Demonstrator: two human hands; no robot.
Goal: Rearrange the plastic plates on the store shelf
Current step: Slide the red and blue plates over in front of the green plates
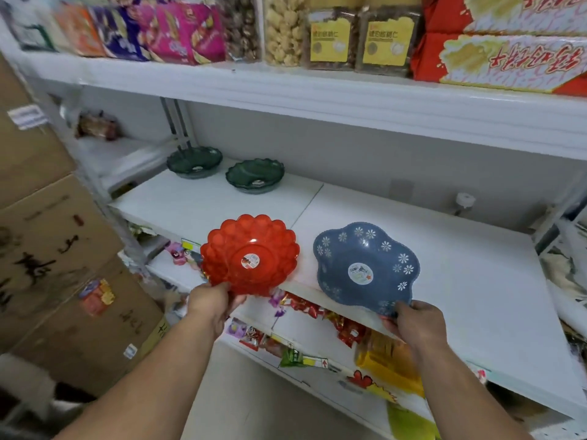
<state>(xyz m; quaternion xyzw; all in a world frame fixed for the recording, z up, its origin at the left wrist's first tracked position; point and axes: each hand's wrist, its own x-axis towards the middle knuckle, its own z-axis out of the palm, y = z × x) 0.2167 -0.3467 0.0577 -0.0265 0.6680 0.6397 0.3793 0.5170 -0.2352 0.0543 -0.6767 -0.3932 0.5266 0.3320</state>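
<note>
We hold two plastic plates at the front edge of the white middle shelf [444, 265]. Our left hand [212, 304] has its fingers closed on the near rim of a red scalloped plate [251, 254], which is tilted up toward us so its centre sticker shows; it hangs at the shelf's front lip, partly past it. Our right hand [414, 322] pinches the near rim of a blue flower-patterned plate [365, 268], also tilted toward us, its far side over the shelf surface. The two plates are close beside each other without touching. At the back left of the same shelf sit two dark green plates [255, 175], side by side and apart, each lying flat with a small label inside. Most of the shelf between them and us, and all the way to the right, is bare white board. The shelf above carries snack packets and red boxes [508, 42]; cardboard cartons [47, 249] stand stacked at the left. Both forearms reach forward and upward from below, wrists roughly level.
</note>
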